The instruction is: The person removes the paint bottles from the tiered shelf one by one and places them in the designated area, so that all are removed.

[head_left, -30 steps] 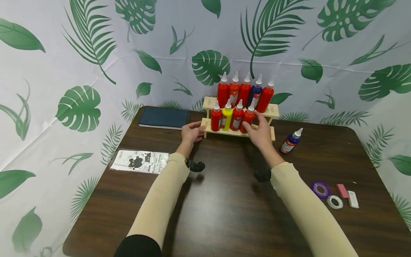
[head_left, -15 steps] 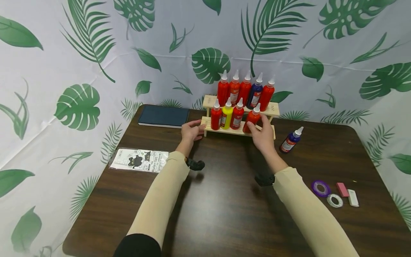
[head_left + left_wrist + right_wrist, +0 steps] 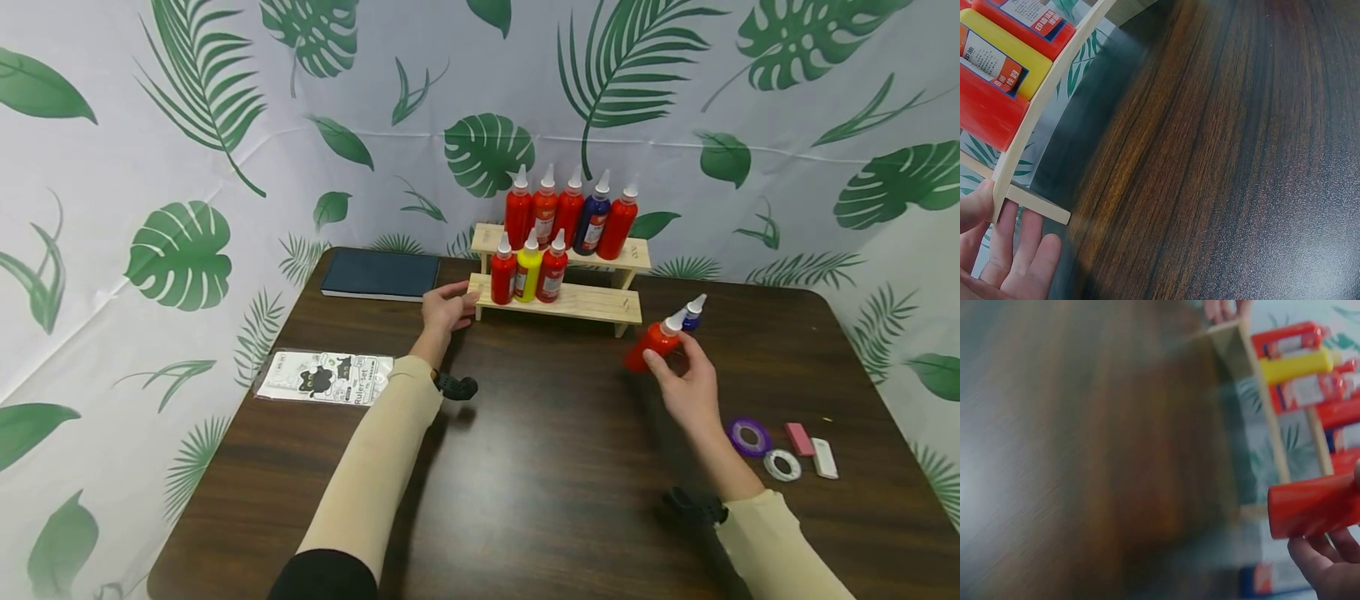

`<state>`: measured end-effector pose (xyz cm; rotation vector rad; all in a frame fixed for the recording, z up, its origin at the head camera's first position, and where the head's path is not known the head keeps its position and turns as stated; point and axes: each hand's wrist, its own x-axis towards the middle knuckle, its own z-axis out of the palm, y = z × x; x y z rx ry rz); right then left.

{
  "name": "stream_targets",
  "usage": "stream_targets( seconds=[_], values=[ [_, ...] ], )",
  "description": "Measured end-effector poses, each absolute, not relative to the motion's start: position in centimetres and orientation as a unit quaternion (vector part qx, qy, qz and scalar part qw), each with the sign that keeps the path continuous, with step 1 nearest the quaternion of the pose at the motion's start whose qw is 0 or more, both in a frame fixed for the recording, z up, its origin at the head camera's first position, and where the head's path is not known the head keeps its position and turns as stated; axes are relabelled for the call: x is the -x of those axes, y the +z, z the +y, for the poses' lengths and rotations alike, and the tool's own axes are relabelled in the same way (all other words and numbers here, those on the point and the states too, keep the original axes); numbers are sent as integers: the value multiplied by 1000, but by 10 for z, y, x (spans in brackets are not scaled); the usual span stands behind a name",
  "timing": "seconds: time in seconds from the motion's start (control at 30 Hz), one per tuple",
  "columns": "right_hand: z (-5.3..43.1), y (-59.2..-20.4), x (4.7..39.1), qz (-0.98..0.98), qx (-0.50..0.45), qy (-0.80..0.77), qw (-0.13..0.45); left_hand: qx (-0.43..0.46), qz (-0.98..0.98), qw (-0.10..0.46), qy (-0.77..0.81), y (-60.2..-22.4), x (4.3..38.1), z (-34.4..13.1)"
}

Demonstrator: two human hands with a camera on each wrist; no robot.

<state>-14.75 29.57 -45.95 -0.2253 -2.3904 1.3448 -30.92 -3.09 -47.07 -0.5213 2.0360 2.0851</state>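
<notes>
My right hand (image 3: 692,390) grips a red paint bottle (image 3: 649,347) with a white nozzle, tilted over the table right of the wooden rack (image 3: 596,302). In the right wrist view the bottle's smooth base (image 3: 1310,507) points left, with fingers curled beneath. My left hand (image 3: 444,311) pinches the left end of the rack's lower shelf; the left wrist view shows the thumb above the shelf board (image 3: 1030,119) and fingers below. On that shelf stand two red bottles and a yellow bottle (image 3: 528,277). Several red bottles and one dark blue bottle (image 3: 592,225) fill the upper shelf.
Another dark blue bottle (image 3: 692,317) stands behind the held one, partly hidden. Purple tape (image 3: 737,437), white tape (image 3: 772,475), a pink eraser (image 3: 798,439) and a white eraser (image 3: 824,459) lie at right. A dark notebook (image 3: 381,273) and a packaged ruler set (image 3: 322,377) lie at left.
The right hand has lifted the rightmost red bottle off the lower shelf and carried it right and toward the front. The left hand keeps its hold on the rack's end.
</notes>
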Motion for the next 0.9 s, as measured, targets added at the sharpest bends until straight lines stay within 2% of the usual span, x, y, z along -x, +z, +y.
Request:
stream_targets(
  seconds=[0.17, 0.37, 0.9],
  values=[
    [321, -475, 129, -854, 152, 451, 210, 173, 684, 91, 703, -471, 310, -31],
    [340, -482, 132, -849, 167, 442, 237, 177, 684, 84, 702, -472, 310, -30],
    [346, -488, 143, -841, 182, 464, 212, 174, 691, 77, 697, -473, 311, -30]
  ],
)
